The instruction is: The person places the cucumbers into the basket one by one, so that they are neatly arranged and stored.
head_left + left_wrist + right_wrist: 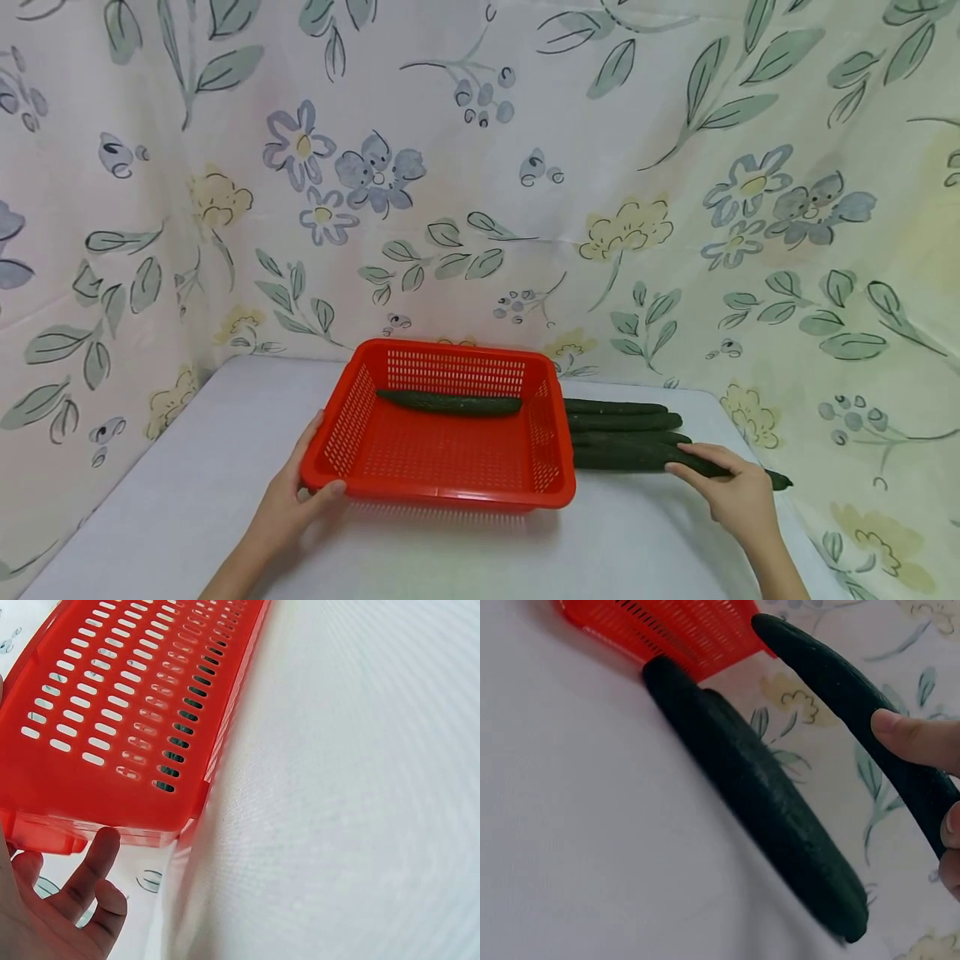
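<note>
My left hand [281, 504] grips the red basket [442, 494] at its near left corner, the thumb by the near rim and the other fingers along the left side; the left wrist view shows some of these fingers bent against the basket's end. To the right of the basket, my right hand [738, 496] pinches a dark green cucumber [847, 701] — the thumb lies on one side, fingers curl round the other, and one end juts well past my thumb. In the right wrist view this held cucumber stands apart from its neighbours. Those other cucumbers [618, 422] lie side by side just right of the basket, their lengths running away from its right wall, with their left ends hidden behind it, so I cannot tell how far they reach. Inside the basket, one single cucumber [450, 404] lies lengthwise near the far wall — the slotted floor shows bare in front of it. The basket is over a white table [600, 542], and behind it hangs a floral cloth [465, 175].
</note>
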The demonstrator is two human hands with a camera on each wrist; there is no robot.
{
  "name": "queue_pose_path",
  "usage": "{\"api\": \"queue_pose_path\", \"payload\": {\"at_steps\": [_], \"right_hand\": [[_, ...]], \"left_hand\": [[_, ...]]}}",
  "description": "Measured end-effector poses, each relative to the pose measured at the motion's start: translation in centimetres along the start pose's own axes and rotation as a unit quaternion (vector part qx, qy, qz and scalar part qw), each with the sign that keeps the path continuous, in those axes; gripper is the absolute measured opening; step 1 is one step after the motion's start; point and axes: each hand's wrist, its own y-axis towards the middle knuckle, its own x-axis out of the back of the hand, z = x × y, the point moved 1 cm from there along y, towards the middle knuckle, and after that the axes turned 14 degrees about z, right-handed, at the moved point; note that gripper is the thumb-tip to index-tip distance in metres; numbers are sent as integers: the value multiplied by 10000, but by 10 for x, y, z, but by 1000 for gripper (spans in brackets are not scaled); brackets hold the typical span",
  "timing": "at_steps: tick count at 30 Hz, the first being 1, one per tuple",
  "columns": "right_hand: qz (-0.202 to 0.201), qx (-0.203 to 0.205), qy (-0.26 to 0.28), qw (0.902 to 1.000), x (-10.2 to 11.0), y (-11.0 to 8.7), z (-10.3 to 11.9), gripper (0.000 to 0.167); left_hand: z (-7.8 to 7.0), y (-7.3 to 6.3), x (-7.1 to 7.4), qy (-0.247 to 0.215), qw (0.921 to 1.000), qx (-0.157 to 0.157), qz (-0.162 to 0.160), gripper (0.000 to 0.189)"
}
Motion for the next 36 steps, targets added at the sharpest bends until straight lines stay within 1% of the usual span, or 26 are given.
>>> {"api": "queue_pose_path", "payload": {"at_steps": [4,6,11,14,17,21,25,28,31,36], "right_hand": [[-198,144,167,9996,7,-4,15,43],[-240,140,245,9993,8,-7,19,42],[-176,7,367,9992,3,-10,22,43],[-91,7,387,9992,-6,-5,23,45],[5,29,420,9991,-17,2,27,45],[70,23,435,9990,-30,16,37,45],[142,105,138,9997,-43,31,51,46],[297,129,21,9995,-53,43,62,48],[468,89,166,9987,-63,57,77,50],[814,126,634,9946,-75,81,106,53]], "left_hand": [[1,-1,-1,28,10000,73,10,98],[1,0,-2,27,10000,51,17,97],[3,1,-4,46,9999,-104,48,97],[4,1,-3,101,9999,-84,6,98],[6,0,-1,146,9999,-15,-55,98],[9,0,-1,162,9998,-49,-61,98],[9,1,-2,169,9997,-169,-61,98],[8,1,-2,198,9996,-203,-77,98],[7,0,-1,174,9998,-114,-38,98],[5,0,0,50,9999,111,80,98]]}}
